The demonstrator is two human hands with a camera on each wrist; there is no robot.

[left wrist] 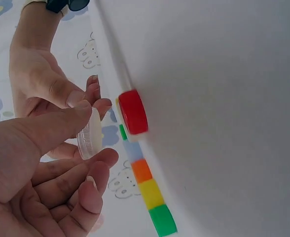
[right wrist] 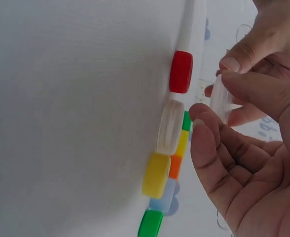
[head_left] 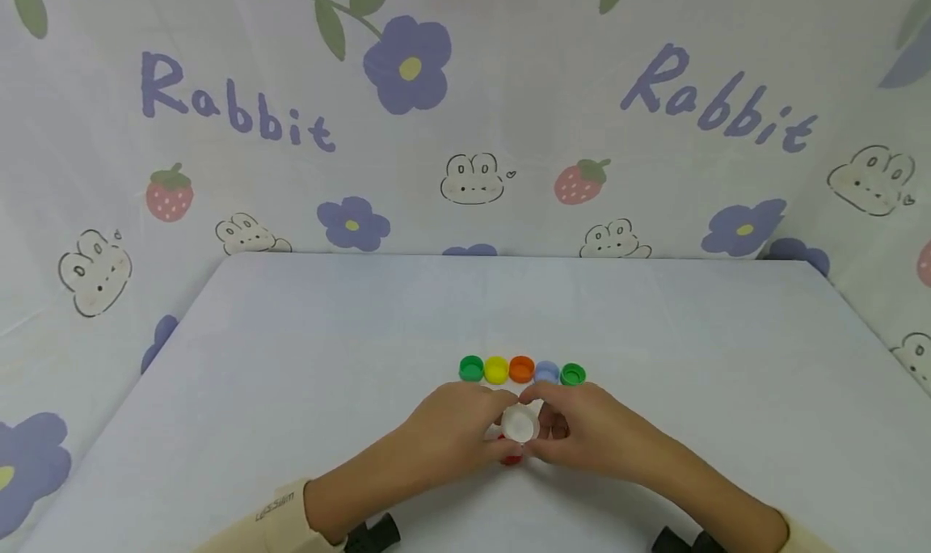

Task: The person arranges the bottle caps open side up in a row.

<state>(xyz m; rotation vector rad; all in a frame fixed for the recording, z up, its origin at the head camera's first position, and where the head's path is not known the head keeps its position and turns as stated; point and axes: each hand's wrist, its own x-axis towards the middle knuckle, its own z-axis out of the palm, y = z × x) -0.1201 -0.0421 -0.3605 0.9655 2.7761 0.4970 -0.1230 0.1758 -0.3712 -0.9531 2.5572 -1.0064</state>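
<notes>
A translucent white bottle cap (head_left: pixel 520 425) is raised above the table, its round face turned up toward the head camera. My left hand (head_left: pixel 461 430) pinches it from one side between thumb and fingers. From the other side my right hand (head_left: pixel 592 430) grips the same cap, so the fingertips of both hands nearly meet around it. Below the hands a red cap (left wrist: pixel 134 112) lies on the table, mostly covered in the head view. Another clear cap (right wrist: pixel 170 127) and a yellow cap (right wrist: pixel 156 175) sit beside it, showing in the right wrist view but hidden from the head camera.
Just beyond the hands runs a row of caps: green (head_left: pixel 471 369), yellow (head_left: pixel 497 369), orange (head_left: pixel 521 369), light blue (head_left: pixel 547 372) and another green (head_left: pixel 573 374). They stand on a white table (head_left: pixel 327 335). A patterned cloth (head_left: pixel 509 76) hangs behind the far edge.
</notes>
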